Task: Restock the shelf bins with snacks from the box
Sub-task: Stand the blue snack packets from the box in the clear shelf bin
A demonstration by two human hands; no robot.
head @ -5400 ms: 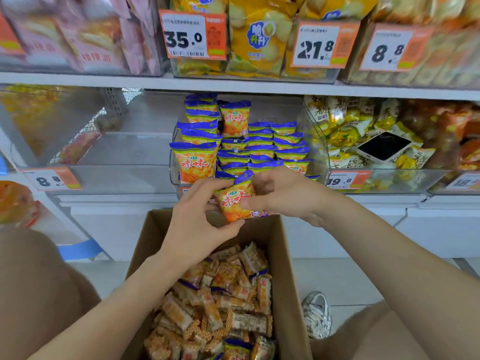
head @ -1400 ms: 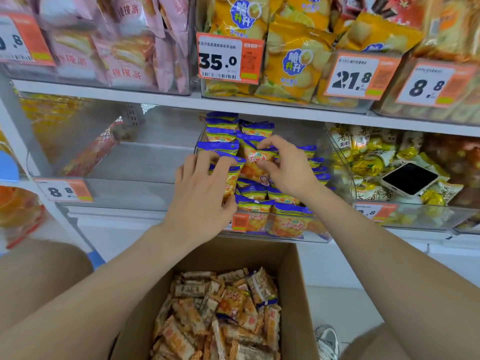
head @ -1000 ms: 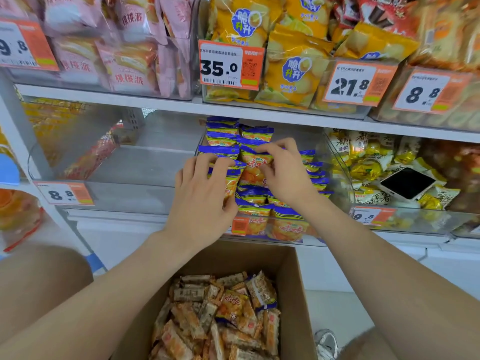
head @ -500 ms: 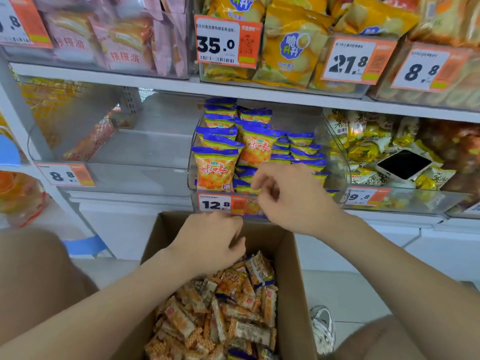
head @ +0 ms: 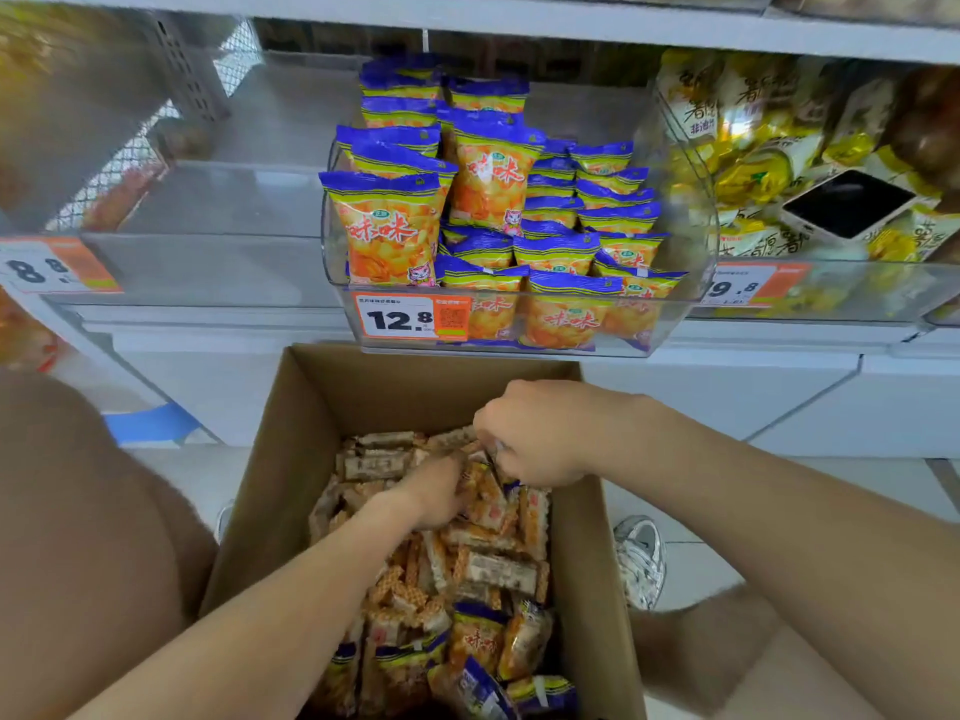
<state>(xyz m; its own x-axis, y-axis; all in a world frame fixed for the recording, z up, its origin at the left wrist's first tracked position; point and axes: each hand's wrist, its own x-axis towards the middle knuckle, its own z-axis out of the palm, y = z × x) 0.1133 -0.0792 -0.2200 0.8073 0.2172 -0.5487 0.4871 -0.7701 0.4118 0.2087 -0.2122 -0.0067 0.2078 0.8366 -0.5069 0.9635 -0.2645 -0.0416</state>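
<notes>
1. The snack packets (head: 483,569) lie heaped loose in the box (head: 415,392); they look light, with crinkly, slippery film over brittle contents, so a crimped end seems the best hold
2. The right hand (head: 537,433), fingers curled, pinches one atop the heap; the left hand (head: 434,493) digs in with its fingers hidden, so I cannot tell its grip
3. The clear shelf bin (head: 698,272) just above holds upright rows of the same packets

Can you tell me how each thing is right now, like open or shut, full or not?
Box, open, lots of packets inside.
Bin, nearly full, packets standing in rows.
Left hand, down in the box among packets, fingers hidden.
Right hand, fingers curled, seems to pinch a packet.
Phone, screen dark, lying on yellow bags.
</notes>
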